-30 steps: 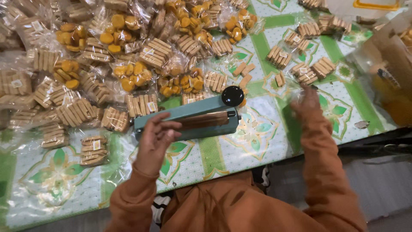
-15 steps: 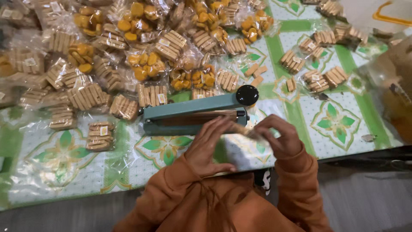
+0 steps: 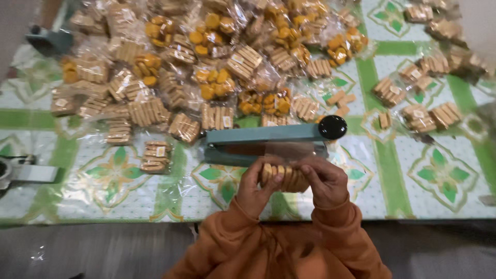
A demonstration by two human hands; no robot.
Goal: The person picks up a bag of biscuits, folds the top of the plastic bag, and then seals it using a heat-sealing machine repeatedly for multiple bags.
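Biscuit pack point(image 3: 283, 177): row of tan rectangular biscuits in clear plastic, gripped btwn my left hand point(image 3: 257, 187) & right hand point(image 3: 325, 181), just in front of the teal sealer point(image 3: 263, 144) on the table point(image 3: 413, 175).

You are looking down on a table point(image 3: 444, 155) covered by a white cloth point(image 3: 103, 175) with green bands and leaf medallions. Its near edge runs across the lower frame. Below that edge lies a grey floor point(image 3: 93, 248). Lighting is soft and even, without hard shadows.
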